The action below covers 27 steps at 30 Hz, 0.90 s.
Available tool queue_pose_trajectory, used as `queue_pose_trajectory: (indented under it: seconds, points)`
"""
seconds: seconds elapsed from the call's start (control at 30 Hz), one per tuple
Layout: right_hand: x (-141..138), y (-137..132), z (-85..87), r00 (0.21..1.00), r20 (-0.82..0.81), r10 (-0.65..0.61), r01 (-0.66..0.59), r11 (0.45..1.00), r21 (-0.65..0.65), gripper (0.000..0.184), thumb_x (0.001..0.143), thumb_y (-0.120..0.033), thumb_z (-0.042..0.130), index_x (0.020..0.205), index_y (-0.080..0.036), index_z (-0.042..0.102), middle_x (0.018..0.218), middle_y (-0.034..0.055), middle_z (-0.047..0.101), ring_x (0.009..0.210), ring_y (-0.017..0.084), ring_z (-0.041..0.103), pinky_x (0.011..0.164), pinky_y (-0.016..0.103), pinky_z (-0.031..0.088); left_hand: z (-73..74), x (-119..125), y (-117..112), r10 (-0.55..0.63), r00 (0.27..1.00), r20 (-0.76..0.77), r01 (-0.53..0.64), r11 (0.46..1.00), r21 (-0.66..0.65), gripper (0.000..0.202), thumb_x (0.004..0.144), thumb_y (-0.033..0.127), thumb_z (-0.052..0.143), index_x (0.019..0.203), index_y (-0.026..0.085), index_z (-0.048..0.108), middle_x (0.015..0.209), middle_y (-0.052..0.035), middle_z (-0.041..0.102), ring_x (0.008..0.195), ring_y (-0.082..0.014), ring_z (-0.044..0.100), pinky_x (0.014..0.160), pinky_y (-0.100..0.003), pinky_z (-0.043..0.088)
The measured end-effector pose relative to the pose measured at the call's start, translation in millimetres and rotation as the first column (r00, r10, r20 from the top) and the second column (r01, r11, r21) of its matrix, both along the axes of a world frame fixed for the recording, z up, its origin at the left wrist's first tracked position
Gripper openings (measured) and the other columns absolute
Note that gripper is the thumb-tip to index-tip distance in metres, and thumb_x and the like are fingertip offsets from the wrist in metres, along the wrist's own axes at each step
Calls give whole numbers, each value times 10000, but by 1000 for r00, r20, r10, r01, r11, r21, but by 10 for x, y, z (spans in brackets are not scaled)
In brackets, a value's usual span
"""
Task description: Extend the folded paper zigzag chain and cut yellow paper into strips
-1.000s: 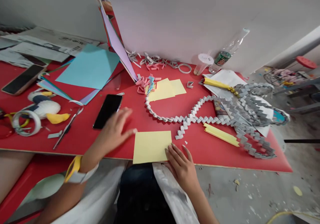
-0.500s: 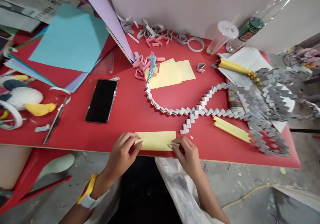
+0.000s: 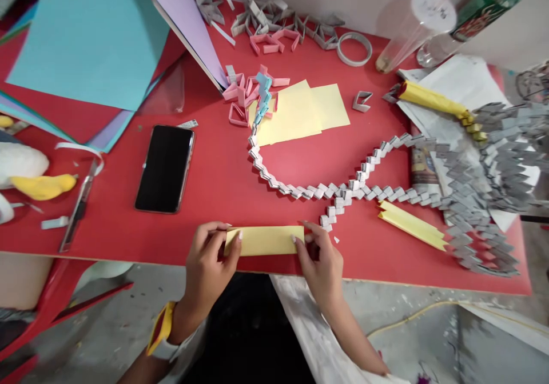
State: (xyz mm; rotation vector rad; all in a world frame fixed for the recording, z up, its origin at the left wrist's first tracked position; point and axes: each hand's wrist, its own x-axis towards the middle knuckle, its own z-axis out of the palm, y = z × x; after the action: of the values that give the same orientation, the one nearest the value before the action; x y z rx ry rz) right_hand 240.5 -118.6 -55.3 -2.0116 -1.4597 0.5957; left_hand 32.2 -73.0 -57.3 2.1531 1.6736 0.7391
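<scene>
A folded strip of yellow paper (image 3: 268, 242) lies level along the table's front edge, between my hands. My left hand (image 3: 213, 252) pinches its left end, thumb on top and fingers behind. At the right end my right hand (image 3: 319, 258) grips it the same way. Just beyond my right hand is the tail of a grey zigzag paper chain (image 3: 315, 191), which curves left to a light blue end section (image 3: 263, 99). To the right lies a folded yellow paper piece (image 3: 412, 226). Flat yellow sheets (image 3: 295, 112) rest farther back.
A black phone (image 3: 165, 168) and a utility knife (image 3: 79, 207) lie on the left. Loose pink and grey folded links (image 3: 274, 41) are heaped near the wall, beside a tape roll (image 3: 354, 49). A plastic cup (image 3: 418, 30) and a bottle (image 3: 484, 12) stand at the back right.
The yellow strip looks narrower in height, and both hands now pinch it with thumbs over its front. The view has shifted slightly closer to the table.
</scene>
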Motion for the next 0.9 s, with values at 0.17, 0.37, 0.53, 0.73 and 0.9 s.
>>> queue_pose_trajectory:
  seconds: [0.17, 0.37, 0.53, 0.73, 0.9]
  points:
    - [-97, -6, 15, 992, 122, -6, 4, 1000, 15, 205, 915, -237, 501, 1103, -179, 561, 697, -13, 603, 579, 111, 563, 547, 213, 429, 35, 20, 17, 29, 999, 29, -28, 999, -18, 153, 821, 192, 669, 722, 162, 557, 937, -68, 563, 772, -132, 584, 653, -252, 477]
    - [-118, -5, 34, 985, 170, 24, -33, 998, 49, 212, 921, -202, 497, 1125, -176, 550, 774, 24, 639, 665, 138, 600, 613, 244, 472, 56, 56, 10, 78, 996, 48, -76, 996, -41, 162, 812, 201, 685, 740, 167, 544, 951, -56, 562, 676, -97, 547, 598, -236, 477]
    - [-185, -58, -10, 944, 329, -6, -16, 998, 66, 317, 903, -200, 529, 1215, -213, 579, 952, 112, 613, 858, 224, 607, 719, 351, 514, -12, 65, -29, 119, 993, 11, -119, 991, 58, 402, 791, 225, 709, 1132, 182, 502, 1139, -140, 541, 943, -221, 577, 720, -345, 525]
    - [-245, -249, -91, 684, 561, 467, -588, 808, 44, 389, 907, -421, 551, 1285, -336, 583, 1329, 52, 579, 1383, 291, 283, 1169, 570, 145, -81, 25, -51, -24, 983, -181, 51, 988, 145, 295, 818, 176, 664, 1093, 207, 564, 1152, -139, 539, 1029, -260, 547, 855, -419, 479]
    - [88, -386, -67, 682, 598, 420, -473, 878, -77, 469, 935, -481, 466, 1323, -236, 563, 1357, 107, 578, 1480, 340, 83, 1140, 661, 17, -84, -26, -22, -151, 975, -162, 174, 974, 142, 202, 821, 95, 617, 998, 192, 607, 1096, -126, 571, 1002, -239, 565, 885, -403, 476]
